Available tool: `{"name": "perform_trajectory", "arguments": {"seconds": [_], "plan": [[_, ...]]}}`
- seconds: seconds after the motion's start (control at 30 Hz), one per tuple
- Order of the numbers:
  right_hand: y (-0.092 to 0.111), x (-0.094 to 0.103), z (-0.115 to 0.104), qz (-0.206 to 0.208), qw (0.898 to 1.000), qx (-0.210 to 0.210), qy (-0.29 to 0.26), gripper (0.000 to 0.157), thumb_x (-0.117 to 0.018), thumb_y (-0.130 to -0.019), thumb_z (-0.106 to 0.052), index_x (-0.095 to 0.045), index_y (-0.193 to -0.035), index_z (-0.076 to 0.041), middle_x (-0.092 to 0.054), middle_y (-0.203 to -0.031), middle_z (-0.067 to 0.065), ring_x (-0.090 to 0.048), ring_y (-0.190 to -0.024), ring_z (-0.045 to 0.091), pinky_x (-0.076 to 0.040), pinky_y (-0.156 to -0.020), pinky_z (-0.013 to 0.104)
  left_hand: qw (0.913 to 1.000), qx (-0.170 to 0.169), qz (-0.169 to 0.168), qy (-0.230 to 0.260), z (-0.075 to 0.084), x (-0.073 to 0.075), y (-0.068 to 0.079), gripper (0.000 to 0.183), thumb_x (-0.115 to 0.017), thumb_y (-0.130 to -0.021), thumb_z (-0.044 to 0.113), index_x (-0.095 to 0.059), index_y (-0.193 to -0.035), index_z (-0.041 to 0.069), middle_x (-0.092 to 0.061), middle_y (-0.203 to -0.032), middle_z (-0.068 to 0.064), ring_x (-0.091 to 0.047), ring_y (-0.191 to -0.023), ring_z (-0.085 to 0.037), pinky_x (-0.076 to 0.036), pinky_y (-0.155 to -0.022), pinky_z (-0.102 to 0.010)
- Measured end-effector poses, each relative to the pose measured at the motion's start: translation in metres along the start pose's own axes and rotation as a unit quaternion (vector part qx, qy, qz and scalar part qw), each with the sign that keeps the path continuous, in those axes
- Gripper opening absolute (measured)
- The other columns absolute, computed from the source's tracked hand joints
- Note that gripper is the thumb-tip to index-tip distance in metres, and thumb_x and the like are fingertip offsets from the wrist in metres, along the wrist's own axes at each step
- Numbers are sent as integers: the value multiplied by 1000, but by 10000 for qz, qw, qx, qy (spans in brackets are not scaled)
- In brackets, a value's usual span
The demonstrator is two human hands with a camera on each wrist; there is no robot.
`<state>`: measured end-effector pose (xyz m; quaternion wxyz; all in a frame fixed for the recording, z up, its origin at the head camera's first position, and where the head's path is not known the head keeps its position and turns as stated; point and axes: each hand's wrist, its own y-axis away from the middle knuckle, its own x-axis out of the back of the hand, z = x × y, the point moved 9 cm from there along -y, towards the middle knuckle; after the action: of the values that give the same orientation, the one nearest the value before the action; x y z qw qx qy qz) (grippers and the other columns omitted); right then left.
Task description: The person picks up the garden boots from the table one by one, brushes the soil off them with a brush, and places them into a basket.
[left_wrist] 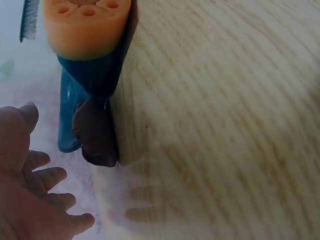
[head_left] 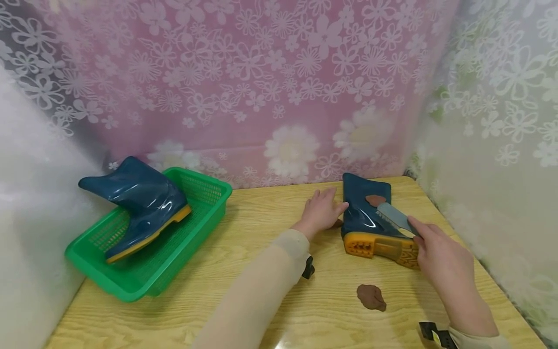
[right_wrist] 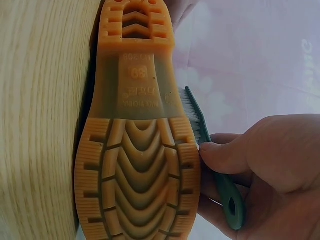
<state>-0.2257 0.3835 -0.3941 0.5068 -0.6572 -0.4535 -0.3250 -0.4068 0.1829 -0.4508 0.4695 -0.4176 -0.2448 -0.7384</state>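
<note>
A dark blue rubber boot (head_left: 359, 213) with an orange sole (right_wrist: 145, 165) lies on its side at the right of the table. My right hand (head_left: 444, 271) grips a green-handled brush (right_wrist: 227, 192); its white bristles (right_wrist: 190, 112) face the boot's side. On the boot's shaft, near the brush head, sits a brown clay-like patch (head_left: 375, 200). My left hand (head_left: 321, 211) is beside the shaft with fingers spread and nothing in its grasp; whether the thumb touches the boot I cannot tell. Another brown lump (left_wrist: 94, 134) lies against the boot near this hand.
A green plastic basket (head_left: 226, 191) stands at the left, with a second blue boot (head_left: 146, 198) tilted inside it. A flat brown lump (head_left: 371, 297) lies on the wooden table (head_left: 261, 213) in front of the lying boot. Floral curtains (head_left: 279, 97) hang behind and at both sides.
</note>
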Motion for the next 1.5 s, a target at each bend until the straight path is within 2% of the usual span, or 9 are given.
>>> {"name": "perform_trajectory", "arguments": {"seconds": [0.2,0.57,0.8,0.9,1.0,1.13,1.27,1.37,1.5], "plan": [[-1,-2,3,-80,9999,-76,30,49,-69,-104,1,-61,-153,-3,-68,-127,31,-53,-52,26,-37,-42,39,9996,121,-91,218,5,-15,-8,72,-55,-115,55,-41,-172,14,-46,-173,-1,-29,-165,-33,-26,-132,-56],[0,-3,3,-100,9998,-146,65,50,-69,-104,2,-61,-153,-3,-68,-129,31,-54,-53,28,-37,-43,40,9957,763,-344,-386,0,-45,-30,73,-45,-114,66,-46,-171,20,-36,-178,0,-24,-167,-24,-20,-134,-56],[1,-3,2,-148,9998,-145,49,50,-70,-104,2,-61,-153,-2,-68,-129,30,-50,-51,24,-36,-43,39,9961,773,-395,-169,0,-48,-32,73,-44,-114,67,-51,-168,20,-35,-178,-2,-20,-168,-26,-15,-134,-57],[2,-3,2,-166,9997,-159,41,50,-69,-104,2,-61,-153,-2,-68,-128,30,-50,-51,23,-35,-43,39,9973,660,-327,-14,-4,-61,-46,76,-47,-112,69,-52,-168,18,-39,-176,-2,-22,-168,-27,-14,-135,-56],[2,-4,2,-183,9997,-151,22,50,-70,-105,2,-61,-154,-2,-68,-128,30,-48,-51,22,-35,-43,39,9985,491,-227,19,4,-52,-40,74,-49,-113,66,-54,-166,14,-49,-170,-3,-33,-163,-26,-21,-134,-51],[3,-3,3,-171,9997,-147,11,50,-70,-105,2,-61,-154,-2,-68,-129,30,-48,-50,21,-35,-43,39,9981,356,-85,492,19,-36,-28,67,-53,-114,58,-57,-162,11,-59,-161,-5,-52,-151,-25,-34,-128,-47],[2,-3,3,-163,9998,-139,-18,50,-70,-105,2,-61,-154,-2,-68,-128,31,-48,-50,21,-35,-43,39,9850,530,28,1642,11,-38,-31,61,-59,-113,55,-60,-154,11,-68,-146,-6,-66,-131,-23,-52,-113,-40],[3,-3,2,-191,9997,-119,-16,51,-69,-105,2,-60,-155,-3,-68,-129,31,-46,-49,19,-34,-43,38,9630,730,170,2589,10,-34,-26,50,-63,-112,52,-61,-142,12,-70,-130,-7,-69,-112,-21,-60,-100,-38],[5,-2,1,-262,9996,-89,0,54,-69,-105,1,-59,-157,-4,-68,-131,32,-44,-48,18,-33,-42,38,9361,938,431,3361,13,-29,-20,43,-69,-111,44,-59,-138,13,-70,-125,-8,-70,-106,-20,-61,-99,-41]]}}
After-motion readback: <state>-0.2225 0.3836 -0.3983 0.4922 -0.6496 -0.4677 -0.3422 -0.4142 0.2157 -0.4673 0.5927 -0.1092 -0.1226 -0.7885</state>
